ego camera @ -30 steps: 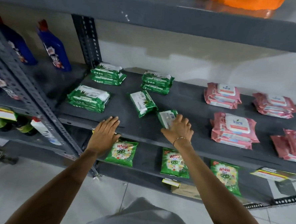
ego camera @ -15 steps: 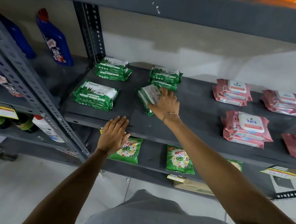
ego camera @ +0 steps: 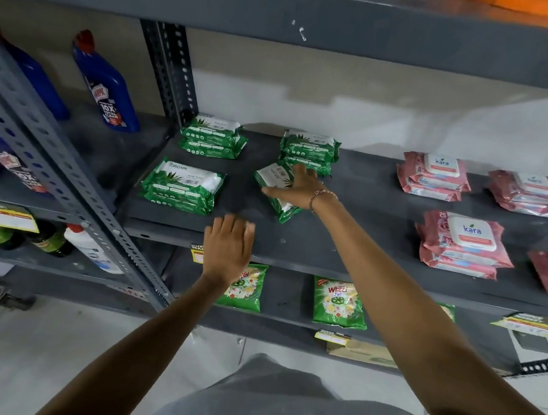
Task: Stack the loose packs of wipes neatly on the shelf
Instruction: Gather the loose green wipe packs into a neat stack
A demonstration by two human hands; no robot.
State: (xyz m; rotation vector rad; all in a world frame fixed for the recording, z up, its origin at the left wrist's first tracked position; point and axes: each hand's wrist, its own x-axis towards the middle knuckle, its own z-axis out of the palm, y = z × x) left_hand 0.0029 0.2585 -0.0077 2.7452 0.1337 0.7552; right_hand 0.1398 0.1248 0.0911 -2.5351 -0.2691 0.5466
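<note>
Green packs of wipes lie on the grey shelf (ego camera: 363,245). Two-pack stacks sit at the back left (ego camera: 212,138), the back middle (ego camera: 308,148) and the front left (ego camera: 182,185). In the middle a tilted green pack (ego camera: 273,176) lies on top of another green pack (ego camera: 285,212). My right hand (ego camera: 299,189) rests flat on this pair, fingers spread and thumb out to the left. My left hand (ego camera: 228,246) lies palm down on the shelf's front edge, holding nothing.
Pink wipe stacks (ego camera: 435,175) (ego camera: 527,192) (ego camera: 463,244) fill the shelf's right half. Blue cleaner bottles (ego camera: 107,85) stand on the neighbouring left shelf behind a slanted perforated post (ego camera: 59,175). Green detergent packets (ego camera: 339,302) lie on the shelf below.
My right hand carried a small green pack from the shelf's front up onto the tilted loose pack and now lies flat on it. The left hand stayed at the front edge.
</note>
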